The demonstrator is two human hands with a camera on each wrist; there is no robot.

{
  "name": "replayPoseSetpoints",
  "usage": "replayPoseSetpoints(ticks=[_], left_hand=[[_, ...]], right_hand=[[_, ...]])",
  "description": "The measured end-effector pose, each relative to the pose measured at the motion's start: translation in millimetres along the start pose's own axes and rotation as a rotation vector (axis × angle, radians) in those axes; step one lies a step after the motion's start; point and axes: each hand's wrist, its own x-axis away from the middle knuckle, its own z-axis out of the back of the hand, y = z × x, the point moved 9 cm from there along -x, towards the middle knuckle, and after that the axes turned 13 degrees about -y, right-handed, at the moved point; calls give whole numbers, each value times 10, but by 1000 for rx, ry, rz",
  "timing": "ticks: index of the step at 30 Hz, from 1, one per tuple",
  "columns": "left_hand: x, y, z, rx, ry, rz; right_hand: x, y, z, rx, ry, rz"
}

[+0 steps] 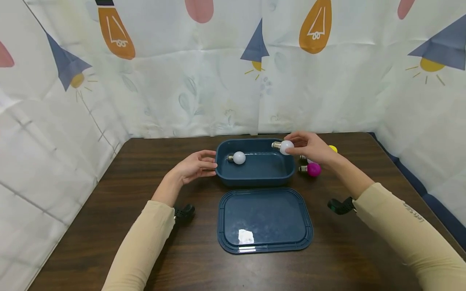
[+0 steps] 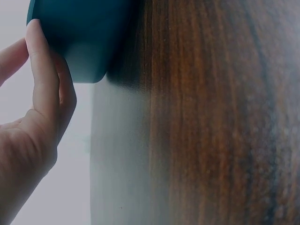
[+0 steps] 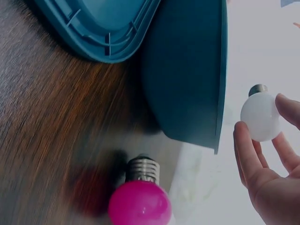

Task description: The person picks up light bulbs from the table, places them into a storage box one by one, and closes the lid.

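Note:
My right hand (image 1: 309,147) pinches a white light bulb (image 3: 260,116) by its globe, its metal base pointing left, over the right end of a dark blue plastic box (image 1: 255,181). Inside the box, toward its left end, lies another white bulb (image 1: 238,157). Fingers of my left hand (image 1: 198,166) touch the box's left end; in the left wrist view a fingertip (image 2: 34,29) rests at its rim. To the right of the box a magenta bulb (image 1: 314,169) lies on the table, with a white and a yellow bulb (image 1: 333,148) behind it, partly hidden by my right hand.
A dark blue lid (image 1: 265,220) lies flat on the brown wooden table (image 1: 174,258), in front of the box. Behind the table hangs a white curtain (image 1: 218,93) printed with lamps. Dark straps show at both wrists.

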Motion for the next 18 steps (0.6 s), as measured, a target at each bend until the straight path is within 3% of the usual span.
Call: replayPoseSetpoints(ticks=[18], left_hand=[[9,4,-6,7,3,1]], right_hand=[[-215,-48,-238,7,-33,13]])
